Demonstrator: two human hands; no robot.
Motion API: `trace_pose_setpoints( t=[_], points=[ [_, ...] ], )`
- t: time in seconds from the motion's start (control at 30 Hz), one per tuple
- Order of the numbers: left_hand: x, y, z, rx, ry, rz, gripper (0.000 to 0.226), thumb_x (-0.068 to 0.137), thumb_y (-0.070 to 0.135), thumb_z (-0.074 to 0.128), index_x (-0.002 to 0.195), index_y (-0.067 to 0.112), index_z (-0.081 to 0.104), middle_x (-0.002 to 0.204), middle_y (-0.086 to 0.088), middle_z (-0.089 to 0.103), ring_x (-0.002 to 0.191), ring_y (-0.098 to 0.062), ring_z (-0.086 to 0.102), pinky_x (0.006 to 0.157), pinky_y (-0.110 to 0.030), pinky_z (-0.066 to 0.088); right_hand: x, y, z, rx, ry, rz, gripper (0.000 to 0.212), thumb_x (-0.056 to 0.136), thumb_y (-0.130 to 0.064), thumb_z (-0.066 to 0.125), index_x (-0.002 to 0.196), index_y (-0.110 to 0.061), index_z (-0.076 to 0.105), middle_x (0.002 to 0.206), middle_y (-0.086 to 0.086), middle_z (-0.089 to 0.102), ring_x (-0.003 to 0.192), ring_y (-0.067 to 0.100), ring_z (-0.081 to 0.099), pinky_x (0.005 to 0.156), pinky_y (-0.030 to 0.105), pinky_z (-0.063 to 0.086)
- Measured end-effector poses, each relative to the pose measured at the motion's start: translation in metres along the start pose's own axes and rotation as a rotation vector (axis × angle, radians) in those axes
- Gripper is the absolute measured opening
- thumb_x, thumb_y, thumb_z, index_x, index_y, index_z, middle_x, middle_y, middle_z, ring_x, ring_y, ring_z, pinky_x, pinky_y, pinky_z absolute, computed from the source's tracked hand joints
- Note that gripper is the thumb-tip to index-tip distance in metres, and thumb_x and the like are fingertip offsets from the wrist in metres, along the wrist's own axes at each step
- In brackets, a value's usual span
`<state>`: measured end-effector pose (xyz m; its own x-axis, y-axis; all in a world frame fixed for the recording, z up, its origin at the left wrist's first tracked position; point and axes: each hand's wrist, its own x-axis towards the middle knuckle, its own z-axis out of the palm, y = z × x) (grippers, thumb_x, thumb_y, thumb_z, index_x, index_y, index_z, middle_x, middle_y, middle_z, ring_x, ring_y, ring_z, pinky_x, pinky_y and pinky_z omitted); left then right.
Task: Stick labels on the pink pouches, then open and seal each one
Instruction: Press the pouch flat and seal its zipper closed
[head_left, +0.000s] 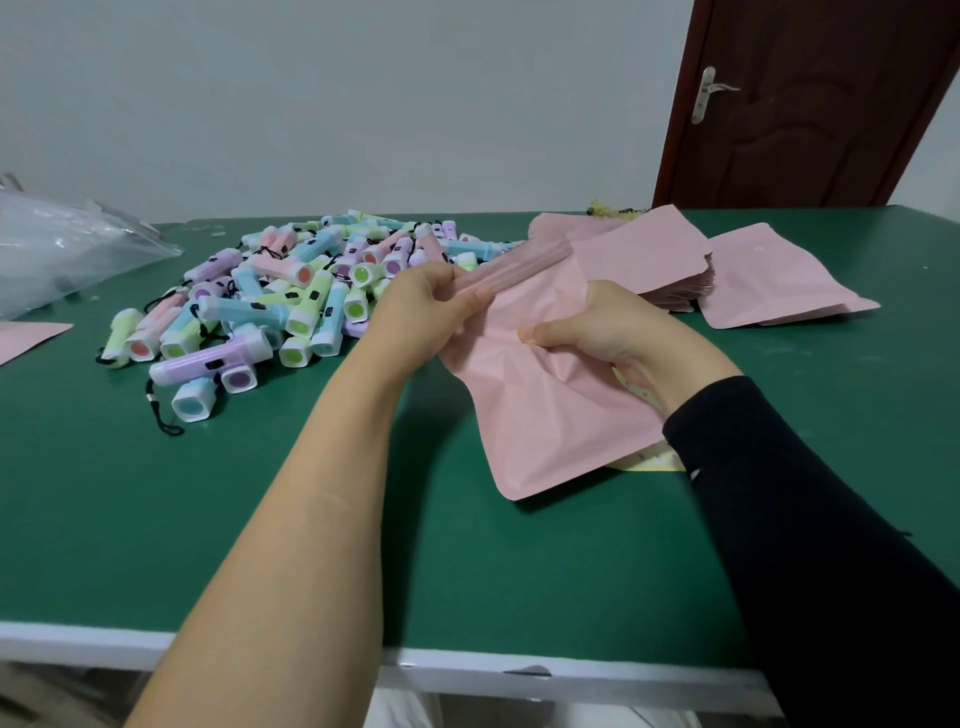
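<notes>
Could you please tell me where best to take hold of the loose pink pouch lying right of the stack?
I would pinch the loose pink pouch at its near right corner, coming from the right: that pointed corner lies free on the green table, while its left edge is crowded by the stack of pink pouches.

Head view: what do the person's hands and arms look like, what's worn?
Both hands are bare: no gloves, rings or watch show on the left hand or right hand. The left forearm is uncovered, no sleeve showing. The right arm wears a black long sleeve to the wrist, with a small white mark.
</notes>
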<state>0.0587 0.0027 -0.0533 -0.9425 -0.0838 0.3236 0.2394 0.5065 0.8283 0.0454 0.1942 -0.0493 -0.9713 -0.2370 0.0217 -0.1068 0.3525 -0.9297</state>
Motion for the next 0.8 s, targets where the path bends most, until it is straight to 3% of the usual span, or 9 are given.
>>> trace_pose_setpoints(
  t=[0.17,0.27,0.33,0.53,0.7,0.8],
  points=[
    [-0.001,0.002,0.001,0.054,-0.006,0.014,0.017,0.09,0.034,0.069,0.085,0.018,0.071,0.068,0.006,0.061,0.058,-0.008,0.049,0.055,-0.02,0.038,0.001,-0.001,0.003,-0.044,0.016,0.014,0.015,0.071,-0.019,0.084,0.079,-0.021,0.071,0.082,-0.004,0.075,0.081,0.019,0.071,0.079,0.031,0.056],
    [0.0,0.001,0.001,0.099,0.011,0.01,0.029,0.091,0.031,0.069,0.064,0.027,0.058,0.048,0.018,0.051,0.045,0.003,0.043,0.045,-0.012,0.029,0.0,-0.002,0.006,-0.051,0.013,0.019,0.016,0.071,-0.02,0.084,0.08,-0.02,0.071,0.082,-0.004,0.074,0.081,0.02,0.07,0.078,0.031,0.055],
    [0.0,0.0,0.001,0.104,0.008,0.006,0.033,0.091,0.031,0.068,0.062,0.029,0.054,0.042,0.021,0.048,0.041,0.005,0.042,0.043,-0.011,0.027,0.0,-0.003,0.008,-0.059,0.012,0.029,0.017,0.072,-0.02,0.084,0.084,-0.02,0.072,0.083,-0.003,0.074,0.081,0.02,0.07,0.078,0.031,0.055],
    [-0.001,0.005,0.001,0.121,-0.017,0.021,0.029,0.091,0.032,0.068,0.064,0.029,0.057,0.041,0.023,0.046,0.042,0.005,0.042,0.042,-0.01,0.028,-0.004,-0.005,0.011,-0.094,-0.002,0.038,0.028,0.072,-0.019,0.083,0.098,-0.016,0.073,0.091,0.003,0.075,0.088,0.024,0.07,0.087,0.039,0.055],
    [0.0,0.004,0.003,0.193,0.015,0.0,0.043,0.092,0.034,0.066,0.056,0.024,0.043,0.042,0.016,0.041,0.049,-0.005,0.036,0.053,-0.027,0.026,-0.004,-0.006,0.017,-0.104,-0.001,0.05,0.033,0.072,-0.019,0.083,0.103,-0.014,0.072,0.096,0.005,0.074,0.091,0.027,0.069,0.091,0.044,0.054],
    [-0.001,0.006,0.004,0.162,0.017,0.001,0.045,0.091,0.036,0.067,0.055,0.025,0.042,0.039,0.018,0.039,0.044,-0.004,0.037,0.047,-0.02,0.024,-0.004,-0.006,0.018,-0.135,0.003,0.052,0.033,0.072,-0.019,0.082,0.103,-0.014,0.072,0.096,0.006,0.073,0.091,0.027,0.069,0.09,0.044,0.054]
  ],
)
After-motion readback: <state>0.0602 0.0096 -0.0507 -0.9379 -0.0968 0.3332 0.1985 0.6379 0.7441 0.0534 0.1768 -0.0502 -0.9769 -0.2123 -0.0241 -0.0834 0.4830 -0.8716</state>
